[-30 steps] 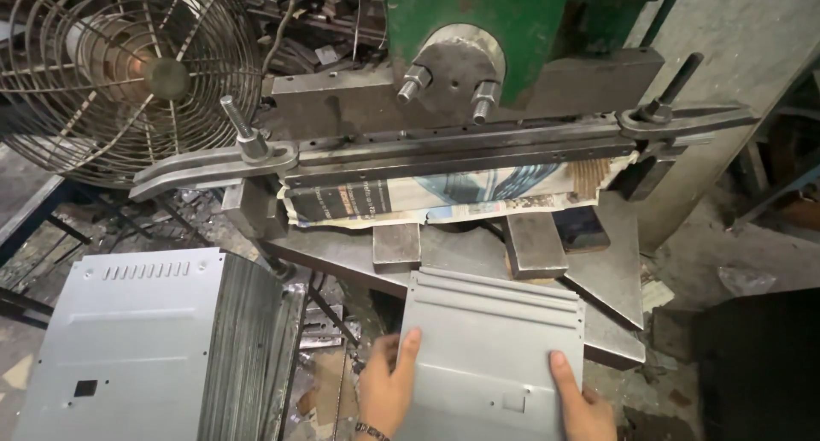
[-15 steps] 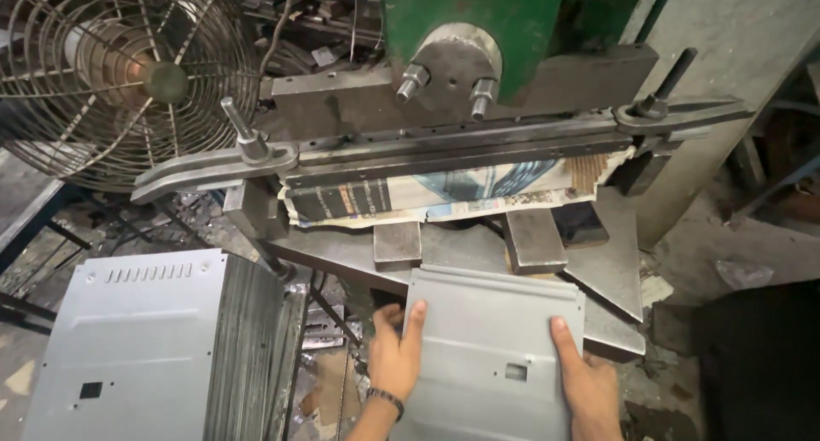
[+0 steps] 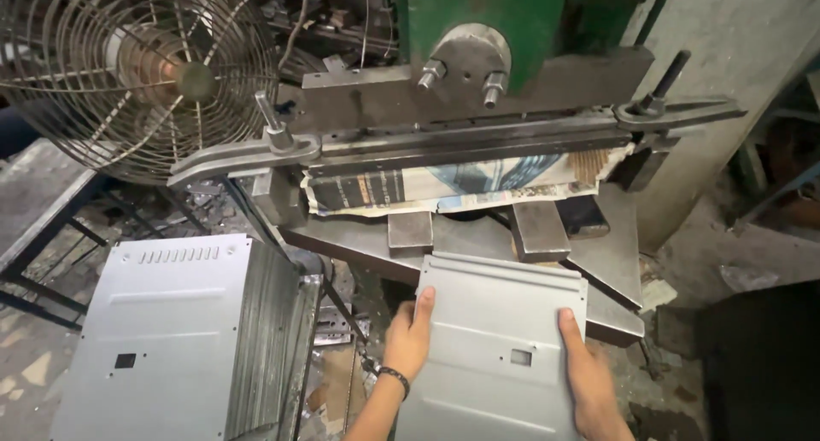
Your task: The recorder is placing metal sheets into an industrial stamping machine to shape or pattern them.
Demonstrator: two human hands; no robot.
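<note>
A grey sheet-metal panel (image 3: 495, 338) with small holes and one square cut-out lies flat in front of the press. My left hand (image 3: 410, 337) grips its left edge, thumb on top. My right hand (image 3: 588, 373) grips its right edge. The panel's far edge, with a folded lip, sits just short of the two steel support blocks (image 3: 538, 229) under the press. Above them runs the long steel clamp bar (image 3: 461, 146) of the green press machine (image 3: 487, 14).
A stack of similar grey panels (image 3: 179, 321) stands at the left. A round wire-guard fan (image 3: 128, 65) is at the upper left. Printed paper (image 3: 444, 185) hangs under the bar. A steel table plate (image 3: 611, 261) juts right; scrap litters the floor.
Both hands have pushed the panel forward, toward the press; its far edge is now nearer the support blocks.
</note>
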